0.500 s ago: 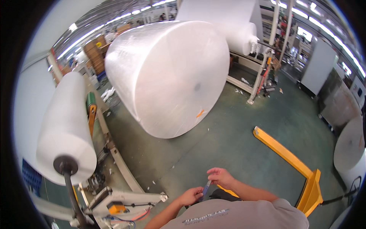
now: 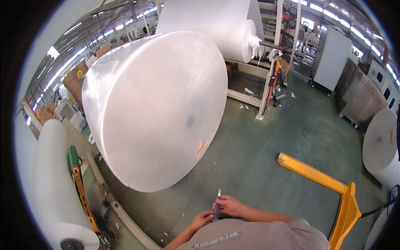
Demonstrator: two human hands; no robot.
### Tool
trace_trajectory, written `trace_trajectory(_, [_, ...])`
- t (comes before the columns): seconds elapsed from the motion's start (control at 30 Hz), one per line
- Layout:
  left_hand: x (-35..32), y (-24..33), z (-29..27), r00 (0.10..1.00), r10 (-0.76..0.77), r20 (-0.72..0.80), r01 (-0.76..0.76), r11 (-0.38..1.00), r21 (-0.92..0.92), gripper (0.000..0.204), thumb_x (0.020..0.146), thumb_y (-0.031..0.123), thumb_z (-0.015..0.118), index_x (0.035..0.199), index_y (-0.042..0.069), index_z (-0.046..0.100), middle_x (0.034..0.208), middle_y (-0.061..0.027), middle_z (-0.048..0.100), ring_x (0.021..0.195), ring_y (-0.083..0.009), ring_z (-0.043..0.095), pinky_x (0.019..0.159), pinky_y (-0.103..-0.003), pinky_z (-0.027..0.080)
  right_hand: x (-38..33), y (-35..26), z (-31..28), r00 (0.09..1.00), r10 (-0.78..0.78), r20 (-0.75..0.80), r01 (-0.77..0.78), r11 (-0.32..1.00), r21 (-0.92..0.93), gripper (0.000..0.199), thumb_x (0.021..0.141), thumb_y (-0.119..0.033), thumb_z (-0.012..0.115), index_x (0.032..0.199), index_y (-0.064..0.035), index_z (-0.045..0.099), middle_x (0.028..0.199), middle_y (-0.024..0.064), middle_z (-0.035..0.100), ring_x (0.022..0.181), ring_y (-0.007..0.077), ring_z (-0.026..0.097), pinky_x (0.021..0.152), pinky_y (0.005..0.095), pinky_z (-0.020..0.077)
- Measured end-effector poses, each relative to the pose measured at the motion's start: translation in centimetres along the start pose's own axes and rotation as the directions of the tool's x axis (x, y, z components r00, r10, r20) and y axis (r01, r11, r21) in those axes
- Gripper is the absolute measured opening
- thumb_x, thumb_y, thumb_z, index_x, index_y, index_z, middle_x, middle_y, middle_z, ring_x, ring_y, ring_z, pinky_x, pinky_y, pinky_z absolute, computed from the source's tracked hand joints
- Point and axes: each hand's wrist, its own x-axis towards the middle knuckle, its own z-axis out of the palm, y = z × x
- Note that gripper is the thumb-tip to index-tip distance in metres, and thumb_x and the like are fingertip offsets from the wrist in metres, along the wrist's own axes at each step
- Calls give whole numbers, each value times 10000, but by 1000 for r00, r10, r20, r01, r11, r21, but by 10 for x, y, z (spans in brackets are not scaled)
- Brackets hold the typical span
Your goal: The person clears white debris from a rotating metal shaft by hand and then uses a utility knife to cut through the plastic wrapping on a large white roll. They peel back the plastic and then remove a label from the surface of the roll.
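A slim utility knife [image 2: 217,209] with a dark blue handle and a pale blade stands nearly upright in front of my body, blade end pointing away from me. My right hand [image 2: 230,205] grips its handle just below the blade. The fingers of my left hand [image 2: 203,219] are pinched together at the handle's lower end. Beyond my hands stands a huge white roll [image 2: 166,112] wrapped in clear film, with an orange strip of tape [image 2: 201,147] on its near face. My hands are apart from this roll.
Yellow pallet-jack forks [image 2: 312,173] lie on the floor to the right. A white roll on a shaft [image 2: 54,183] and a pale machine frame [image 2: 125,218] stand at the left. Behind is another mounted white roll [image 2: 237,39]; a further roll [image 2: 379,139] sits far right.
My view has moved nearer the big wrapped roll. The right hand has closed round the knife's handle below the blade, and the knife now stands more upright.
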Motion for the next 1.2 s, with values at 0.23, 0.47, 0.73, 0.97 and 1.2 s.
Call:
trace_trajectory(0.23, [116,-4,-114,932,89,-351,111,854,509,336,887,336,678,1080,61,687,954,-138,729,901,-285,709,802,-391,552,60,-157,-41,972,-110,-207,91,991,-102,125,984,-170,605,1005,-52,570,876,65,629,760,171,632,666,323,553])
trace_trajectory(0.47, [193,-46,-214,862,-325,-389,491,728,479,341,868,368,648,1018,68,714,941,-142,729,910,-304,700,818,-405,534,128,-186,-180,848,-155,-507,-50,928,-369,138,947,-174,602,886,-52,618,732,62,619,607,162,593,523,316,463])
trace_trajectory(0.73, [346,-11,-352,808,-510,-295,537,433,724,469,878,479,548,1033,73,727,1094,-167,704,1083,-320,646,907,-435,489,33,-177,-395,788,-334,-517,-608,-554,-568,423,894,-205,634,1298,-84,610,1113,126,708,943,258,684,762,396,546])
trace_trajectory(0.97, [615,164,-406,948,-247,201,-229,-91,969,467,909,437,488,1057,62,723,1175,-183,672,1104,-364,626,948,-465,483,76,-341,-342,220,-106,-970,-742,628,-237,259,874,-328,667,938,-91,753,897,41,712,875,183,692,739,377,551])
trace_trajectory(1.2, [856,418,-267,981,191,20,-146,678,720,230,888,248,618,915,33,693,884,-147,708,835,-278,682,757,-398,547,152,-397,-437,762,-231,-605,-644,-374,-667,211,839,-333,693,883,-138,760,821,6,720,759,158,682,706,354,541])
